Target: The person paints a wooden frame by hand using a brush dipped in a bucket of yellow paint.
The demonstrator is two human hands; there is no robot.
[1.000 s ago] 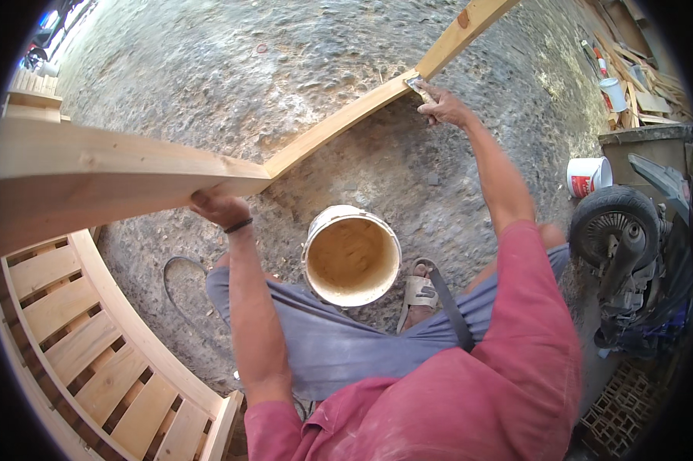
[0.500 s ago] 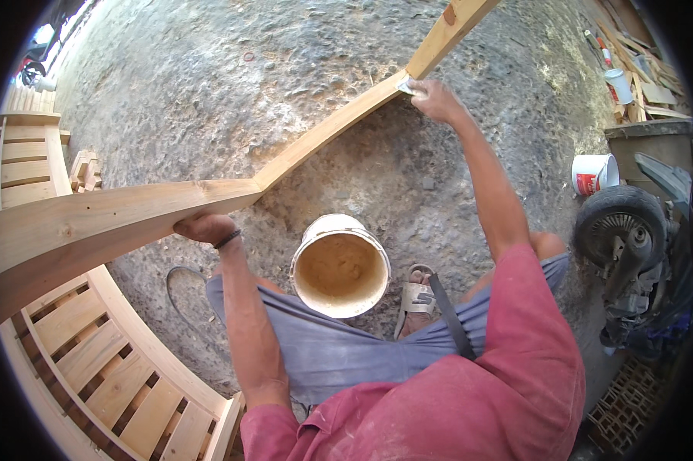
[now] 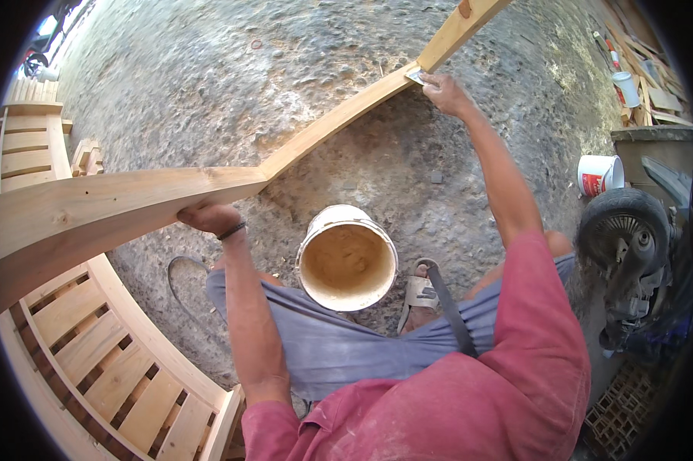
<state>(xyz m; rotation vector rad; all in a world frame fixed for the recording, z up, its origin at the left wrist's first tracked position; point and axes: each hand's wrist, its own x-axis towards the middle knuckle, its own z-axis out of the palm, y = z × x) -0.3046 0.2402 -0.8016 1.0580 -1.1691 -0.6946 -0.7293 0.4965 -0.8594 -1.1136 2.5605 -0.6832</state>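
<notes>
A long, bent wooden frame piece (image 3: pixel 124 198) runs from the left edge up to the top right, with angled joints along it. My left hand (image 3: pixel 210 217) is closed on its lower edge, left of the first joint; the fingertips are hidden beneath the wood. At the far joint, my right hand (image 3: pixel 446 94) grips a small putty knife (image 3: pixel 416 75), its pale flat blade against the wood. Between my knees stands a white bucket (image 3: pixel 391 280) with tan, paste-like or powdery material (image 3: pixel 343 257) inside.
Slatted wooden frames (image 3: pixel 120 384) lie at the left. On the right are a white tub (image 3: pixel 600 175), a black wheel (image 3: pixel 623 230), a white cup (image 3: pixel 625 89) and scrap wood (image 3: pixel 665 100). A dark strap (image 3: pixel 450 311) hangs by my sandalled foot (image 3: pixel 419 296). The ground is rough.
My right hand and the putty knife have shifted slightly right at the far joint, and the blade shows more plainly. My left hand keeps its hold. The whole view has shifted a little.
</notes>
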